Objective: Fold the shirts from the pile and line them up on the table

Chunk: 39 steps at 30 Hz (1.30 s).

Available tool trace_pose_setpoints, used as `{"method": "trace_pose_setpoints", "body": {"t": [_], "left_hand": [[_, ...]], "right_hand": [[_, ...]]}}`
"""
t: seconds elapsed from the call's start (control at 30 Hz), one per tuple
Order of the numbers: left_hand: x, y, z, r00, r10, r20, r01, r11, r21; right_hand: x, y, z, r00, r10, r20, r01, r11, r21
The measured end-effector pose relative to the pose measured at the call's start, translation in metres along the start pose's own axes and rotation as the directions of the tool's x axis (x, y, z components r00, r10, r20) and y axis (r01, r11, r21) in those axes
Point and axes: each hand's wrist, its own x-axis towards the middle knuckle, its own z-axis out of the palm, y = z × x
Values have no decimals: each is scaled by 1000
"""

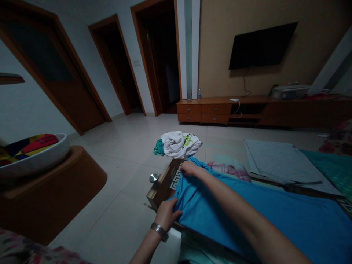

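Gripping one end of the blue cloth (288,209), the left hand (165,215) and right hand (189,168) are at the table (165,184).

So this person's got a chunky silvery bracelet (159,231) on the left wrist, looks like metal, a wide band with darker lines running along it, so kinda grooved or layered. Catches a bit of light too. The left hand (167,215) and right hand (189,168) are both bare, same with the right forearm (236,201). Finer bracelet detail's too small to make out.
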Motion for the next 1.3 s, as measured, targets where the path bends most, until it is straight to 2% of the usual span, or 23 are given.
{"method": "trace_pose_setpoints", "body": {"t": [0.13, 0.27, 0.37, 0.47, 0.6, 0.7, 0.8, 0.93, 1.0, 1.07, 1.17, 1.23, 1.3], "left_hand": [[-17, -6, -6, 998, -43, 44, 36, 988, 153], [-26, -22, -22, 988, -149, -28, 152, 958, 243], [-22, -32, -31, 978, -196, -69, 207, 951, 229], [-13, -39, -31, 967, -244, -70, 251, 962, 106], [-2, -54, -28, 962, -245, -123, 217, 953, -210], [1, -66, -25, 954, -241, -178, 122, 856, -503], [2, -71, -22, 962, -240, -127, 84, 705, -704], [4, -59, -20, 981, -193, -16, 103, 592, -799], [6, -50, -21, 985, -162, -52, 46, 551, -833], [8, -44, -23, 978, -146, -147, -50, 521, -852], [10, -46, -23, 953, -163, -255, -134, 526, -840], [11, -54, -20, 942, -205, -264, -112, 551, -827], [11, -64, -15, 925, -271, -265, -47, 613, -789]], "right_hand": [[-10, 3, -3, 998, 60, 33, -55, 989, -139], [-14, -1, -2, 992, 122, 30, -113, 971, -209], [-12, -8, 2, 990, 141, 17, -133, 964, -232], [-10, -14, 4, 990, 143, -13, -142, 960, -242], [-12, -13, 6, 987, 151, -61, -162, 956, -246], [-15, -11, 8, 982, 157, -102, -178, 954, -241], [-19, -11, 10, 981, 142, -129, -168, 959, -227], [-23, -11, 15, 980, 124, -158, -155, 966, -205], [-24, -10, 17, 976, 131, -174, -165, 966, -198], [-23, -9, 20, 973, 140, -184, -175, 966, -193], [-22, -8, 22, 970, 152, -190, -188, 964, -187], [-21, -7, 23, 968, 161, -191, -197, 963, -184], [-20, -8, 23, 968, 166, -190, -201, 962, -183]]}}
